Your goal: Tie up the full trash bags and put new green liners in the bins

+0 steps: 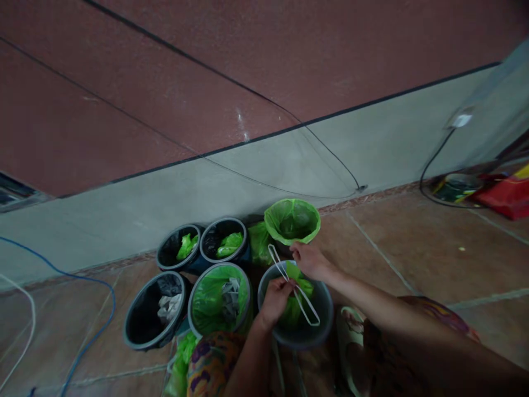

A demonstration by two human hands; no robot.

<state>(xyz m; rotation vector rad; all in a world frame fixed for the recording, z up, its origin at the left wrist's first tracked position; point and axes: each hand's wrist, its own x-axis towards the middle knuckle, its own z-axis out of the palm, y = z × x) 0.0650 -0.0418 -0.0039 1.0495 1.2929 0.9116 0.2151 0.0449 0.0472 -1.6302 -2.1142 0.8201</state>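
Note:
My left hand (pixel 278 302) is closed in a pinch on a long white loop of cord (pixel 308 309), which sticks out on both sides of the fingers. Beneath it, a crumpled green plastic bag (pixel 291 313) hangs in a grey bin (pixel 324 328) between my feet. My right hand (pixel 311 261) has its fingers pinched together just above that bin's far rim. Whatever those fingers grip is too small to make out. Right behind them is a bin lined with a green bag (pixel 292 212), its liner folded over the rim.
To the left, a green-lined bin (pixel 243 275) and several black-lined bins (pixel 134 325) hold crumpled bags or paper. A filled green bag (pixel 260 245) leans by the wall; another green bag (pixel 182 364) lies near my knee. A blue hose (pixel 105 325) crosses the tiles. A red object (pixel 506 196) sits far right.

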